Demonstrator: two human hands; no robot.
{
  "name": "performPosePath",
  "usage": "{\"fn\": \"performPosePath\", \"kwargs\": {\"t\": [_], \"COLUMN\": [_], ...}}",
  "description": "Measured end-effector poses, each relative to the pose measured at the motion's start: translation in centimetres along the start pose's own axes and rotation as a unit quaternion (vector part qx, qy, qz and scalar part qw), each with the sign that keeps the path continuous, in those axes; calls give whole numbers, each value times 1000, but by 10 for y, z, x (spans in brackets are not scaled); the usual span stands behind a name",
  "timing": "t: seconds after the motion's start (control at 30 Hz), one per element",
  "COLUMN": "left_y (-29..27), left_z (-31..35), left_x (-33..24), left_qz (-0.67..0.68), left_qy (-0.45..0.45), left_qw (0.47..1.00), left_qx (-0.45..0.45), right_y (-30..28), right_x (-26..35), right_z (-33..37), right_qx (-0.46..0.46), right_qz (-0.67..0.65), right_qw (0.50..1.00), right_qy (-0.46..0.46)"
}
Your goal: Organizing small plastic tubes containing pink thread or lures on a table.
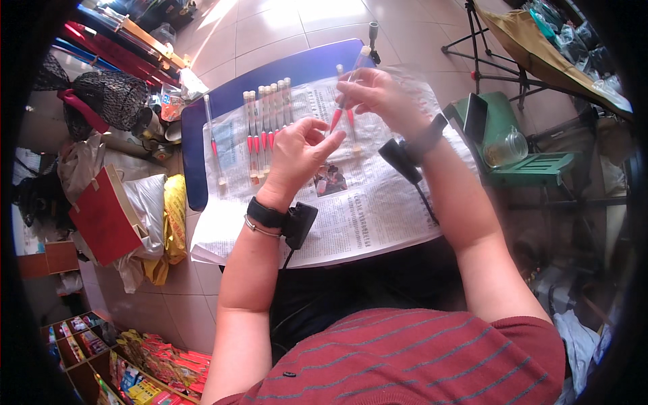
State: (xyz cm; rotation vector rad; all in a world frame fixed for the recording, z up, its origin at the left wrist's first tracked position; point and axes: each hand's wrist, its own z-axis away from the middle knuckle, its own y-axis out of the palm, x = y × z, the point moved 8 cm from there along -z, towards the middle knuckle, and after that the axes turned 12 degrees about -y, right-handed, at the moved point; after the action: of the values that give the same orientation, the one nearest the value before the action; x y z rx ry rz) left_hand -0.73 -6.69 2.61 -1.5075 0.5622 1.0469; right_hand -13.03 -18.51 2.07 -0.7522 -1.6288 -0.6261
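A clear tube (350, 98) with a pale cap and a slim red-bodied piece inside, which looks like a fishing float, slants above the newspaper. My right hand (378, 94) pinches it along its upper half. At its lower end, the thumb and fingers of my left hand (302, 152) close on it; they hide the tip. Just behind, a similar capped tube (356, 138) lies on the paper, partly covered by my right hand. Several more such tubes (264, 128) lie side by side left of centre. One separate tube (213, 142) rests near the left edge.
Newspaper (324, 236) covers most of a blue table (290, 64). On the right stands a green stool (526, 165) with a clear jar (506, 147) and a dark phone-like slab (475, 116). Bags and a red box (108, 216) sit at left. A tripod (472, 50) stands at far right.
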Motion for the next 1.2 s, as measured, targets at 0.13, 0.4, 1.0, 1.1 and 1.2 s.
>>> {"fn": "performPosePath", "kwargs": {"t": [0.13,0.4,1.0,1.1,1.2], "left_y": [12,11,8,10,11], "left_z": [-1,0,-4,-4,-3], "left_x": [5,4,8,8,7], "left_qz": [94,160,149,142,133], "left_qy": [-49,-53,-37,-39,-42], "left_qw": [989,980,985,986,986], "left_qx": [107,109,82,84,88], "right_y": [7,5,13,14,23], "right_x": [5,6,2,2,11], "right_z": [2,1,6,7,10], "right_qx": [43,21,28,46,118], "right_qz": [-19,-19,-9,-6,39], "right_qw": [999,999,999,998,992], "right_qy": [-9,-16,33,49,-3]}}
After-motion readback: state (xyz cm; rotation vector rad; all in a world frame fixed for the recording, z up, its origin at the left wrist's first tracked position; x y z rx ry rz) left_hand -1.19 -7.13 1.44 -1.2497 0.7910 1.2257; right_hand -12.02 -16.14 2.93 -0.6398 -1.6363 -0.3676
